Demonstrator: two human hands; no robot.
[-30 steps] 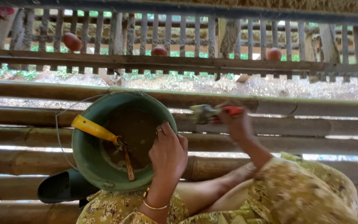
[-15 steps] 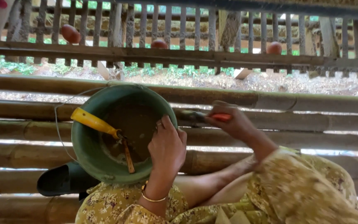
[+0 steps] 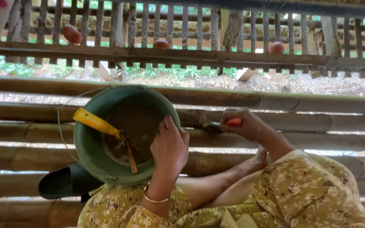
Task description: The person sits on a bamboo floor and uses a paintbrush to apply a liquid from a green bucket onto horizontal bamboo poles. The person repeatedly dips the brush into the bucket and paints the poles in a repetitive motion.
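A green bucket rests on bamboo poles at centre left, with muddy brown matter inside. A yellow-handled tool leans in it beside a brown stick. My left hand grips the bucket's near right rim, fingers curled over the edge; a thin bracelet circles the wrist. My right hand is closed on a tool with an orange handle, its dark blade pointing left against a bamboo pole just right of the bucket.
The floor is round bamboo poles with gaps. A wooden slat railing runs across the back, reddish round objects sitting on it. A dark sandal lies under the bucket. My patterned-cloth knees fill the bottom right.
My right hand has come down with the orange-handled tool from above the poles onto a bamboo pole. The left hand keeps its hold on the bucket rim.
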